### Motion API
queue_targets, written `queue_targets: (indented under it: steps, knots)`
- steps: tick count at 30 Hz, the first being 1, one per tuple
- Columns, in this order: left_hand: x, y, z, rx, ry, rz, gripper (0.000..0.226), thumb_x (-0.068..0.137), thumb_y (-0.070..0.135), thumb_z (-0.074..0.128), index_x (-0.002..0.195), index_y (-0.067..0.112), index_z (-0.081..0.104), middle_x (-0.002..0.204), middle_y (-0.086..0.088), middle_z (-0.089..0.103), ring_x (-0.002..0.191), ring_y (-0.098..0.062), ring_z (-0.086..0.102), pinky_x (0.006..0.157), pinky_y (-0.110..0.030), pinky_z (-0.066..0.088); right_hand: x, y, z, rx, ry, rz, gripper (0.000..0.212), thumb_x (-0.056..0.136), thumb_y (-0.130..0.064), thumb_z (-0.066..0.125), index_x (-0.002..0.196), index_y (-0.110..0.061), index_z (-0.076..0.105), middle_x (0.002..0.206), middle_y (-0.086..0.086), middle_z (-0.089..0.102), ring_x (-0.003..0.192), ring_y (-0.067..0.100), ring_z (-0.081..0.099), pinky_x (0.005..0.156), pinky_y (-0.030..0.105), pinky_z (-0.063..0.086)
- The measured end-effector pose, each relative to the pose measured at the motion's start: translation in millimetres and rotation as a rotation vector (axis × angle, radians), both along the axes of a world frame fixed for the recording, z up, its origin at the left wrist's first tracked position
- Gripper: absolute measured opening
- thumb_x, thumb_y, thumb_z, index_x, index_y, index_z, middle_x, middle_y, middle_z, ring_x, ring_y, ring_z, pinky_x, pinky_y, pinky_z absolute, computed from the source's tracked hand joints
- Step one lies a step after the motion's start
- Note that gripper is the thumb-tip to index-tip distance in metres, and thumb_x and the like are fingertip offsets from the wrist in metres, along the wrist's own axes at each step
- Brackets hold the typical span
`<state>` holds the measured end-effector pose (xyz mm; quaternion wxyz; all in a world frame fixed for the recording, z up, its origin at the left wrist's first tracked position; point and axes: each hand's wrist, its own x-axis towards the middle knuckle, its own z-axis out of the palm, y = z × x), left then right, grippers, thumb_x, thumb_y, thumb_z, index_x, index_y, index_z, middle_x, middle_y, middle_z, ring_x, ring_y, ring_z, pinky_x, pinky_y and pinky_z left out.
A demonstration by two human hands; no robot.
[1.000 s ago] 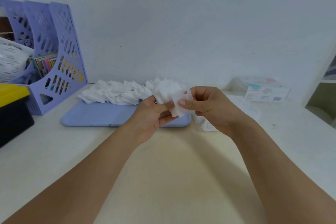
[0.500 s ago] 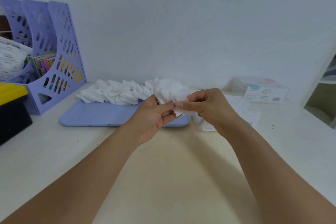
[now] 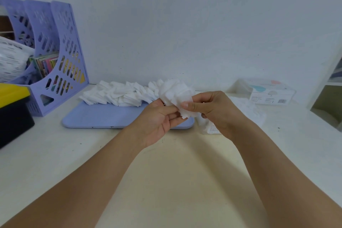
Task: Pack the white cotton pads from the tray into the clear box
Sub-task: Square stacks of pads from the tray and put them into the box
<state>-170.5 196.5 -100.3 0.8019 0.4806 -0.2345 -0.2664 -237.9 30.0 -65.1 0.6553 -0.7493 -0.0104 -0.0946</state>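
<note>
Fingers: both hands pinch one bunch of cotton pads (image 3: pixel 175 96) above the tray's right end.
Left hand (image 3: pixel 159 118): thumb and fingertips curled onto the bunch's lower edge.
Right hand (image 3: pixel 212 111): thumb clamped on the front pad.
Tray (image 3: pixel 103 116): lilac, more pads (image 3: pixel 118 94) heaped along its back.
Clear box (image 3: pixel 209 127): right of the tray (mostly hidden behind the right hand).

The right hand (image 3: pixel 214 111) hides most of the clear plastic box (image 3: pixel 209 129); its label print is unreadable.
</note>
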Motion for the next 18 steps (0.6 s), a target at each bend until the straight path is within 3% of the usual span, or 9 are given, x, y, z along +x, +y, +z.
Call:
queue_targets:
  steps: [6,10,15,18]
  knots:
    - [-2.0,-0.3,0.4,-0.03,-0.007,-0.008,0.041,0.1,-0.001,0.05,0.14,0.006,0.052,0.135,-0.012,0.065,0.125,-0.026,0.063,0.101,-0.035,0.053,4.1,0.6,-5.1,0.005,-0.035,-0.068,0.022,0.084,-0.007,0.079,0.097,0.01,0.075,0.065,-0.007,0.071,0.052,-0.004,0.06,0.053,0.006,0.043]
    - [-3.5,-1.2,0.7,-0.047,0.004,-0.011,0.049,0.093,0.007,0.058,0.142,0.007,0.051,0.137,-0.012,0.064,0.127,-0.025,0.061,0.103,-0.034,0.052,5.7,0.7,-6.0,0.017,-0.013,-0.069,0.025,0.088,-0.015,0.077,0.097,0.008,0.075,0.067,-0.009,0.072,0.058,-0.005,0.063,0.055,0.005,0.043]
    - [-1.3,-1.2,-2.2,-0.031,-0.021,-0.019,0.045,0.101,-0.002,0.049,0.145,0.005,0.047,0.141,-0.013,0.06,0.131,-0.026,0.058,0.107,-0.036,0.048,5.6,1.4,-5.4,0.018,-0.004,-0.08,0.02,0.089,-0.016,0.076,0.093,0.003,0.076,0.068,-0.009,0.073,0.06,-0.006,0.064,0.055,0.005,0.044]
    - [-3.4,0.6,1.1,-0.078,0.009,-0.039,0.051,0.094,-0.001,0.056,0.144,0.005,0.049,0.141,-0.014,0.06,0.13,-0.029,0.058,0.106,-0.038,0.049,5.2,3.0,-5.0,0.03,-0.011,-0.098,0.02,0.089,-0.016,0.076,0.094,0.004,0.075,0.066,-0.008,0.072,0.056,-0.004,0.063,0.053,0.006,0.043]
